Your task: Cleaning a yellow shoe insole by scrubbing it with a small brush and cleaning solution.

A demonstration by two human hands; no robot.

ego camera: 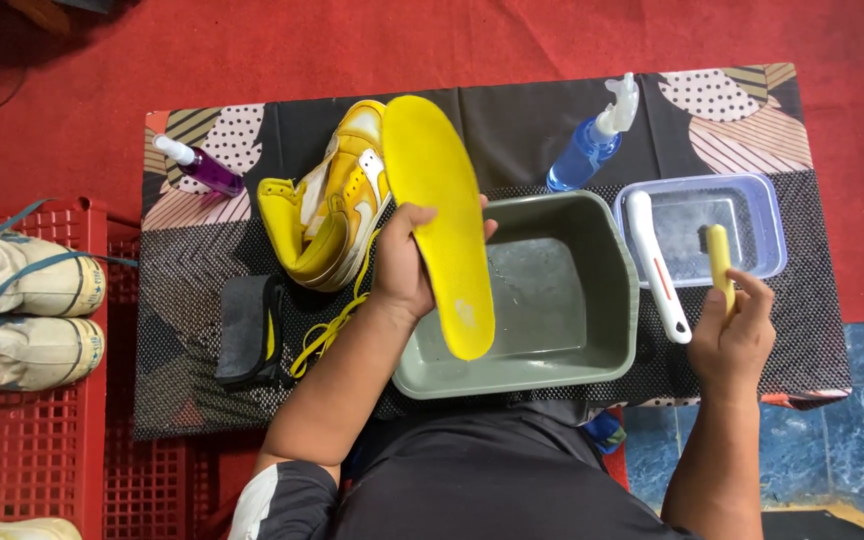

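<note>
My left hand (404, 268) grips a long yellow insole (442, 215) and holds it upright over the left rim of a grey-green wash basin (607, 300) with shallow water in it. My right hand (737, 335) is closed around the handle of a small yellow brush (719, 258), whose dark bristled head reaches into a clear plastic tub (767, 225) of water. A white-handled brush (655, 265) lies across that tub's left edge. A yellow and white high-top sneaker (327, 210) lies on its side to the left of the insole.
A low table with a black patterned cloth (552, 120) carries a blue spray bottle (587, 150), a purple spray bottle (207, 168), a black sponge (245, 330) and loose yellow laces (327, 335). A red crate (42, 440) with pale worn shoes (22, 310) stands at left.
</note>
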